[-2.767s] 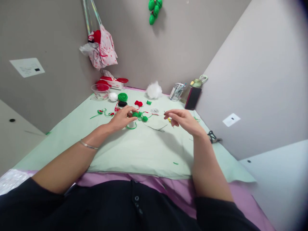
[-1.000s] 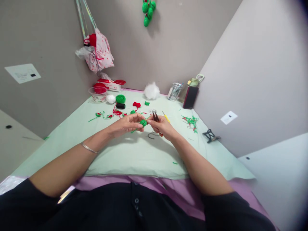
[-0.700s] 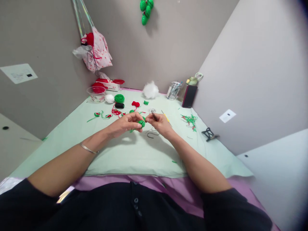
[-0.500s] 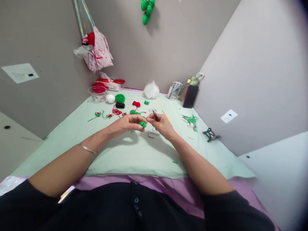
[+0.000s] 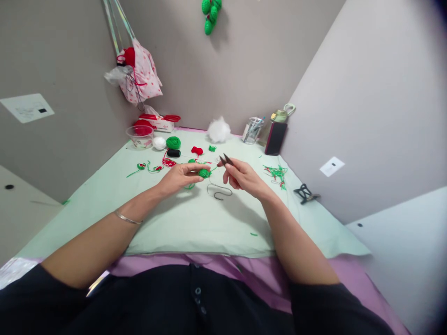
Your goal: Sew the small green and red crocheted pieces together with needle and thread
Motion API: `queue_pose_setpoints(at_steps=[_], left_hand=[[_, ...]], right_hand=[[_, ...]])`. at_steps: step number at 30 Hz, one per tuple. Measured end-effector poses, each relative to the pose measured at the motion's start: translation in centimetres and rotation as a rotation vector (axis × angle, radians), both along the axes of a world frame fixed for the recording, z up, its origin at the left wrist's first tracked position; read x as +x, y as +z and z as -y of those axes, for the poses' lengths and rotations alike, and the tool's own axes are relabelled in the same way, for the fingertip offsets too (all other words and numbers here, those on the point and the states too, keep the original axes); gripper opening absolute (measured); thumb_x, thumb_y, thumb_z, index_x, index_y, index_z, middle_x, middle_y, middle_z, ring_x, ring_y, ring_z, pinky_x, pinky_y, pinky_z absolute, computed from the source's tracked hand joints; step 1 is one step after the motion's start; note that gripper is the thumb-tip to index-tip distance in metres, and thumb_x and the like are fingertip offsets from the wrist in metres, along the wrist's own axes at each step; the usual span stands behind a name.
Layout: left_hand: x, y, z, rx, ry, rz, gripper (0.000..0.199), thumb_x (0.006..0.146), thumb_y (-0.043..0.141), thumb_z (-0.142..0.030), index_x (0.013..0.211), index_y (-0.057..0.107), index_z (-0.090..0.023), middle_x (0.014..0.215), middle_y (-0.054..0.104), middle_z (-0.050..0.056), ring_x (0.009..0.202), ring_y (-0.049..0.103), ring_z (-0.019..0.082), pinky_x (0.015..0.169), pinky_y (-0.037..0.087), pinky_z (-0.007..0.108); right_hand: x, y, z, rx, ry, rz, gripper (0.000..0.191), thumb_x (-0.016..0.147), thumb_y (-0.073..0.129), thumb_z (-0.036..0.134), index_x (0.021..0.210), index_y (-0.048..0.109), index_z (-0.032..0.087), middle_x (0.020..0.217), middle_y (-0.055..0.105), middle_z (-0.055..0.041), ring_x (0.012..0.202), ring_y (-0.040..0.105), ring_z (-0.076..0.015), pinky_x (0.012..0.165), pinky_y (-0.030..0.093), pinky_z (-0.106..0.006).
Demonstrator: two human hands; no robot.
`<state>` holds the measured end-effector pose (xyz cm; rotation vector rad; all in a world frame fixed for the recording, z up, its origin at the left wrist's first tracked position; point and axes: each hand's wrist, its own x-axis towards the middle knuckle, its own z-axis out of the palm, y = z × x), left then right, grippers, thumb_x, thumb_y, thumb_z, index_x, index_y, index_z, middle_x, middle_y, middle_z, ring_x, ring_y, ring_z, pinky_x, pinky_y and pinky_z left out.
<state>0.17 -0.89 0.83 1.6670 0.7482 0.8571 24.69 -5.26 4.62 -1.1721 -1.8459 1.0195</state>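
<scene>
Between its thumb and fingers, my left hand (image 5: 179,177) grips a small green crocheted piece (image 5: 204,173) above the middle of the table. A green strand reaches from the piece toward the right. My right hand (image 5: 244,177) is closed around small dark snips (image 5: 226,160), whose two pointed blades stand apart and face up and left. The snips are a short way right of the green piece, not touching it. Below them a dark curved cord (image 5: 222,193) lies on the table (image 5: 195,228).
Behind the hands are a black spool (image 5: 173,152), green yarn (image 5: 173,142), a red piece (image 5: 197,150) and white stuffing (image 5: 219,130). Green scraps (image 5: 275,172), a black clip (image 5: 305,193) and a phone (image 5: 276,138) are at right; a clear tub (image 5: 140,139) is back left.
My right hand has moved right, away from my left hand, and the snips' blades now show spread apart. The green piece has shifted slightly up and left with my left hand.
</scene>
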Motion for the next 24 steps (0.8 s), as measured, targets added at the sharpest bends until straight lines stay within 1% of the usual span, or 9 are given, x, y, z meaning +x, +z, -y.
queue_pose_setpoints(at_steps=[1, 3, 5, 8, 10, 13, 16, 20, 24], left_hand=[[0.0, -0.1, 0.0, 0.020, 0.009, 0.018, 0.049, 0.078, 0.079, -0.035, 0.126, 0.074, -0.021, 0.130, 0.070, 0.010, 0.108, 0.065, 0.024, 0.089, 0.051, 0.034], [0.0, -0.1, 0.1, 0.055, 0.017, 0.039, 0.049, 0.080, 0.078, -0.035, 0.126, 0.073, -0.021, 0.135, 0.068, 0.010, 0.114, 0.064, 0.026, 0.092, 0.051, 0.034], [0.0, 0.0, 0.3, 0.065, 0.023, 0.025, 0.050, 0.080, 0.078, -0.035, 0.129, 0.072, -0.022, 0.138, 0.066, 0.010, 0.113, 0.064, 0.026, 0.090, 0.052, 0.034], [0.1, 0.2, 0.7, 0.065, 0.019, 0.004, 0.052, 0.081, 0.077, -0.035, 0.131, 0.071, -0.023, 0.140, 0.064, 0.011, 0.108, 0.066, 0.025, 0.084, 0.053, 0.033], [0.2, 0.3, 0.9, 0.073, -0.003, 0.012, 0.051, 0.082, 0.077, -0.033, 0.132, 0.070, -0.023, 0.141, 0.063, 0.011, 0.109, 0.066, 0.024, 0.087, 0.053, 0.034], [0.5, 0.4, 1.1, 0.094, -0.042, 0.037, 0.051, 0.082, 0.076, -0.029, 0.132, 0.070, -0.023, 0.142, 0.062, 0.011, 0.113, 0.065, 0.024, 0.097, 0.052, 0.037], [0.7, 0.2, 1.3, 0.110, -0.062, 0.067, 0.051, 0.080, 0.077, -0.026, 0.131, 0.071, -0.023, 0.142, 0.062, 0.011, 0.113, 0.065, 0.023, 0.103, 0.050, 0.040], [0.9, 0.1, 1.5, 0.130, -0.071, 0.075, 0.049, 0.079, 0.077, -0.023, 0.128, 0.073, -0.024, 0.140, 0.063, 0.010, 0.110, 0.066, 0.023, 0.102, 0.051, 0.040], [1.1, 0.1, 1.7, 0.146, -0.094, 0.078, 0.049, 0.079, 0.076, -0.022, 0.127, 0.073, -0.023, 0.137, 0.063, 0.011, 0.102, 0.068, 0.022, 0.099, 0.053, 0.041]], right_hand=[[0.0, 0.0, 0.0, 0.014, 0.038, 0.049, 0.048, 0.100, 0.043, 0.057, 0.112, 0.063, 0.015, 0.070, 0.059, 0.0009, 0.051, 0.042, -0.0087, 0.049, 0.033, -0.023], [-0.1, 0.0, 0.0, 0.056, 0.067, 0.152, 0.054, 0.101, 0.038, 0.060, 0.107, 0.067, 0.014, 0.066, 0.056, 0.0013, 0.056, 0.045, -0.0101, 0.056, 0.036, -0.024], [-0.2, 0.0, 0.1, 0.081, 0.068, 0.221, 0.058, 0.103, 0.034, 0.061, 0.105, 0.069, 0.014, 0.065, 0.055, 0.0013, 0.061, 0.048, -0.0113, 0.062, 0.038, -0.024], [-0.2, 0.0, 0.1, 0.066, 0.093, 0.251, 0.060, 0.103, 0.034, 0.061, 0.102, 0.070, 0.014, 0.066, 0.052, 0.0017, 0.063, 0.047, -0.0117, 0.064, 0.037, -0.025], [-0.2, 0.1, 0.2, 0.044, 0.109, 0.239, 0.059, 0.102, 0.035, 0.062, 0.099, 0.069, 0.014, 0.065, 0.049, 0.0024, 0.061, 0.045, -0.0114, 0.063, 0.036, -0.025], [-0.1, -0.1, 0.0, 0.014, 0.115, 0.219, 0.059, 0.102, 0.036, 0.063, 0.096, 0.069, 0.014, 0.062, 0.045, 0.0035, 0.059, 0.041, -0.0108, 0.060, 0.034, -0.025], [0.0, -0.5, -0.1, 0.007, 0.169, 0.207, 0.058, 0.102, 0.037, 0.063, 0.094, 0.068, 0.014, 0.062, 0.044, 0.0036, 0.059, 0.040, -0.0104, 0.059, 0.033, -0.025], [-0.1, -0.8, -0.1, -0.014, 0.245, 0.144, 0.057, 0.101, 0.040, 0.063, 0.091, 0.066, 0.014, 0.063, 0.041, 0.0042, 0.058, 0.035, -0.0097, 0.057, 0.029, -0.024], [-0.4, -1.0, -0.1, -0.065, 0.256, 0.071, 0.054, 0.100, 0.043, 0.064, 0.086, 0.063, 0.015, 0.061, 0.036, 0.0056, 0.055, 0.028, -0.0090, 0.054, 0.022, -0.025]])
